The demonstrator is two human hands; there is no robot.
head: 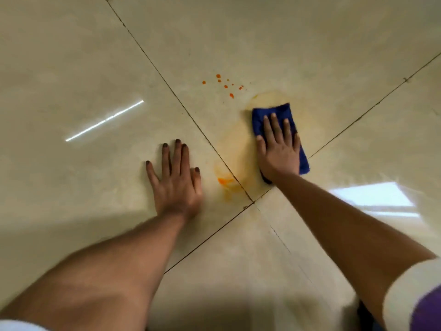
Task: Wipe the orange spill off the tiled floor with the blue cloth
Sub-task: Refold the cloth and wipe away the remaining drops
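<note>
The blue cloth (pixel 276 113) lies folded flat on the cream tiled floor (pixel 238 39). My right hand (pixel 278 149) presses down on it with straight, spread fingers. A pale orange smear (pixel 236 149) spreads around the cloth. A brighter orange patch (pixel 225 182) sits near the tile joint, just right of my left hand (pixel 177 180). That hand lies flat on the floor with fingers straight, holding nothing. Several small orange drops (pixel 225 86) dot the tile beyond the cloth.
Dark grout lines (pixel 167 84) cross the glossy tiles and meet near the bright patch. A white streak of reflected light (pixel 105 120) lies at the left and a bright window reflection (pixel 372 194) at the right.
</note>
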